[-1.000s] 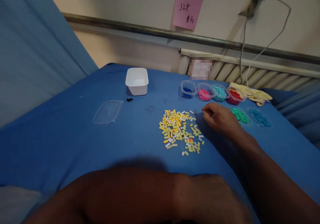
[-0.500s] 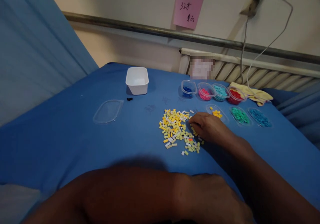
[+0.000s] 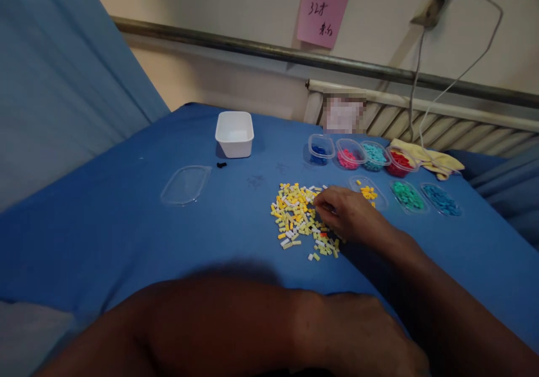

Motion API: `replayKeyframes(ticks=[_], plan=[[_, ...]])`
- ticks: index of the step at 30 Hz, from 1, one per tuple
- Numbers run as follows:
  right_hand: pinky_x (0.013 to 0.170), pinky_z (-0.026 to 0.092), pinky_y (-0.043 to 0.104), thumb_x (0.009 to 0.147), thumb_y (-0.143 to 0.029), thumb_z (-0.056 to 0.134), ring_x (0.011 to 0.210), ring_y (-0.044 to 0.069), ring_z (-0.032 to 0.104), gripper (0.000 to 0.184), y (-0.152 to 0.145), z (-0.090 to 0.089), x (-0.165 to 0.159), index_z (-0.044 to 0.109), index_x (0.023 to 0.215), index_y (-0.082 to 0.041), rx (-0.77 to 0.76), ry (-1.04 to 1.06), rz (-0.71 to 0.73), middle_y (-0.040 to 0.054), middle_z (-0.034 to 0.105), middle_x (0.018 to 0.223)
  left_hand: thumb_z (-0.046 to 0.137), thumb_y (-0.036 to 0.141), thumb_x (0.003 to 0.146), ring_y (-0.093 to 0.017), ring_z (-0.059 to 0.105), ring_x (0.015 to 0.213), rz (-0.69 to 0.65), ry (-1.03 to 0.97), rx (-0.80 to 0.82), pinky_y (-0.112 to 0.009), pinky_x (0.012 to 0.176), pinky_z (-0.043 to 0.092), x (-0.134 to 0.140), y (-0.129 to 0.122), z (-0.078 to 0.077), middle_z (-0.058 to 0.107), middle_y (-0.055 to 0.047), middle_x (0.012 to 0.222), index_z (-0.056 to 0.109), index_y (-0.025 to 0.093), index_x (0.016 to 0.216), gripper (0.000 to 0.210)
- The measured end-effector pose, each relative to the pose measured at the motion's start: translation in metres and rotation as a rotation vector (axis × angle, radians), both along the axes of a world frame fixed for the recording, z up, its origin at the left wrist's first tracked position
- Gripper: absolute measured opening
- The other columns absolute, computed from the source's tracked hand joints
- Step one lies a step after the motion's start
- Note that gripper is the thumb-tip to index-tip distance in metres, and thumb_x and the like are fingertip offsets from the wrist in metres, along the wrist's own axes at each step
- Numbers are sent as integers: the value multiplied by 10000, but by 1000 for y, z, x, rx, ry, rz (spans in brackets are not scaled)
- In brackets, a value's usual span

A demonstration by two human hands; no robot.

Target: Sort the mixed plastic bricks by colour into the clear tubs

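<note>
A pile of small toy building bricks (image 3: 295, 204), mostly yellow, pale yellow and white, is spread on the blue cloth. My right hand (image 3: 346, 211) reaches over its right edge, fingers curled with their tips drawn together among the bricks. Whatever is between those fingertips is hidden. Just beyond that hand, a clear lid (image 3: 382, 200) bears several orange-yellow bricks (image 3: 368, 192). My left forearm crosses the bottom of the view, and my left hand (image 3: 364, 332) is low and close to the camera, its fingers out of sight.
Clear tubs hold dark blue (image 3: 319, 154), pink (image 3: 347, 159), light blue (image 3: 374, 157) and red bricks (image 3: 400, 162). Green (image 3: 407, 196) and teal bricks (image 3: 441, 199) lie nearer. A white tub (image 3: 234, 144), black piece (image 3: 221, 165), clear lid (image 3: 186, 186) and yellow cloth (image 3: 438, 160) lie around.
My right hand has shifted slightly left over the pile, its fingertips now nearer the yellow bricks. The whole view has moved a little; my left arm stays much the same.
</note>
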State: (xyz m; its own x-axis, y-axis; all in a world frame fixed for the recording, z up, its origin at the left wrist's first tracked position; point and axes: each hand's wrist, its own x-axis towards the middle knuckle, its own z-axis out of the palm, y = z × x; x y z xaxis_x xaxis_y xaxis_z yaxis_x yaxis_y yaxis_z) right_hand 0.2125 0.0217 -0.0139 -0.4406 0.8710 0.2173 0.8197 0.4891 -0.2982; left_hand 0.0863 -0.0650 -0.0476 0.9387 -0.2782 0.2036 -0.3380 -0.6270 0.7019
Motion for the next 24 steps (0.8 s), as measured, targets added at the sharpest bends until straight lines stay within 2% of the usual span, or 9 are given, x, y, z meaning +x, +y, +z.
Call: replayKeyframes(ticks=[6,9,11,18,24], plan=[[781,438,306,1036,-134,568,857,204,648,244,2,-2,-7,718,862,-217,-73,-41,112,43,702,843,551,280,958,-224,756,934,32,-45,-21,-334,509,533,0,-2,-7,772,-52,1040,625,300,834,146],[777,433,300,1027,-120,578,864,198,648,236,3,-3,-6,735,878,-213,-77,-7,121,39,704,855,609,282,923,-214,739,838,22,-33,-5,-313,455,492,2,-5,-10,761,-30,959,642,283,839,90],[768,431,295,1013,-109,588,855,191,650,219,3,-5,-6,744,897,-212,-81,14,121,32,705,861,622,262,925,-206,718,793,59,-58,21,-304,453,488,2,-6,-9,745,-27,925,650,261,873,58],[803,464,293,1047,-146,600,891,192,673,187,3,-4,-6,767,1000,-215,-102,73,136,42,746,933,557,244,981,-213,719,866,11,-75,66,-324,491,504,-4,-2,2,750,-55,1013,684,217,972,131],[779,437,295,1054,-133,573,863,190,649,243,5,-4,-8,734,886,-204,-97,45,163,40,717,859,583,283,962,-205,710,825,7,9,71,-313,464,475,1,-2,-2,736,-30,981,699,236,981,127]])
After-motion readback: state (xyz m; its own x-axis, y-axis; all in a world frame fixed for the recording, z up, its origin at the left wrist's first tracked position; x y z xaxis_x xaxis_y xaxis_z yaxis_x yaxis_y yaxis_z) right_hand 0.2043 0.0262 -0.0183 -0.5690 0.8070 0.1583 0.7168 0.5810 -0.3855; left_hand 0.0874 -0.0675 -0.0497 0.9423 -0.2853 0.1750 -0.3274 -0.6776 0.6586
